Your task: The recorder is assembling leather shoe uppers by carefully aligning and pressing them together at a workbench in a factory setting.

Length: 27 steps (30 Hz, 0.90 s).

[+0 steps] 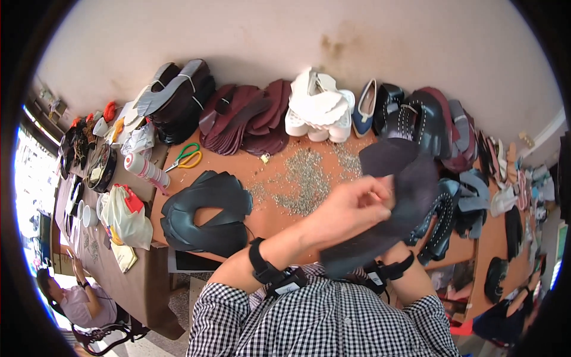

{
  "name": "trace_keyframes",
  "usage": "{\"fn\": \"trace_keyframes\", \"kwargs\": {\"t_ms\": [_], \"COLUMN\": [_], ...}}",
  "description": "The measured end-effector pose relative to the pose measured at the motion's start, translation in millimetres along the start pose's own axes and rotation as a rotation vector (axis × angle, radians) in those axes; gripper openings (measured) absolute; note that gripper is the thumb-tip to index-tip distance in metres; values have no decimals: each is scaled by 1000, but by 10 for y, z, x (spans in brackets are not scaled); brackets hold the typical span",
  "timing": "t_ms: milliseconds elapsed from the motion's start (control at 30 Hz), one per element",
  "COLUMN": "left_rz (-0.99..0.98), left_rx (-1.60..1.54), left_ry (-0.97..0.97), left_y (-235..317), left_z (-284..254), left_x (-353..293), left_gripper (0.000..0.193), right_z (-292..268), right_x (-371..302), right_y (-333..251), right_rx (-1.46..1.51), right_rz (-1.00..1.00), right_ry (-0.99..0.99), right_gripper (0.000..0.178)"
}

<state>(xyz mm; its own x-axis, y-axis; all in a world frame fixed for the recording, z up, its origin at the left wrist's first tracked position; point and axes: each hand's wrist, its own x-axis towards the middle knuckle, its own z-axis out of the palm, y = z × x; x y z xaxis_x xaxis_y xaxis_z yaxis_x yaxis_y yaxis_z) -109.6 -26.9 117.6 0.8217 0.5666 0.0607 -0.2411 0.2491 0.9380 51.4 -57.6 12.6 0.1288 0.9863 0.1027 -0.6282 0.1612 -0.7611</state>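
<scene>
A curved dark leather shoe upper [410, 184] is held up over the table, partly smeared by motion. My left hand [357, 205] is in front of it with fingers curled into a pinch; whatever is between the fingertips is too small to make out. Behind the piece, my right forearm [410, 279] reaches up and the right hand holds it, its fingers hidden. Small metal studs [306, 181] lie scattered on the brown tabletop [267, 223] beyond my left hand. To the left rests a fanned stack of black uppers [208, 211].
Green-and-yellow scissors [187, 157] and a white-pink bottle [146, 169] lie at left. Along the wall stand maroon pieces [247, 119], white shoe parts [321, 107] and a blue flat shoe [364, 110]. Studded black uppers [443, 217] are at right. A person [89, 300] sits lower left.
</scene>
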Motion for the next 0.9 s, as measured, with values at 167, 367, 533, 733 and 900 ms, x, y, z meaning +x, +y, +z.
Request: {"fn": "trace_keyframes", "kwargs": {"t_ms": [167, 367, 533, 733, 900], "left_rz": [103, -213, -95, 7, -49], "left_rx": [263, 934, 1126, 1262, 1370], "left_ry": [515, 630, 527, 475, 437], "left_y": [-350, -1486, -1787, -1834, -1741], "left_z": [-966, -1871, -1883, -1878, -1920], "left_x": [-114, -463, -380, -96, -113], "left_gripper": [10, 10, 8, 4, 9], "right_z": [-24, -534, -328, -196, -111], "right_x": [-289, -1046, -1247, -985, -543], "right_y": [-663, -888, -690, -571, -445], "right_rx": [317, 287, 443, 285, 176], "right_rz": [-79, 100, -186, -166, 48], "right_ry": [444, 354, 636, 568, 655], "right_gripper": [29, 36, 33, 29, 32]}}
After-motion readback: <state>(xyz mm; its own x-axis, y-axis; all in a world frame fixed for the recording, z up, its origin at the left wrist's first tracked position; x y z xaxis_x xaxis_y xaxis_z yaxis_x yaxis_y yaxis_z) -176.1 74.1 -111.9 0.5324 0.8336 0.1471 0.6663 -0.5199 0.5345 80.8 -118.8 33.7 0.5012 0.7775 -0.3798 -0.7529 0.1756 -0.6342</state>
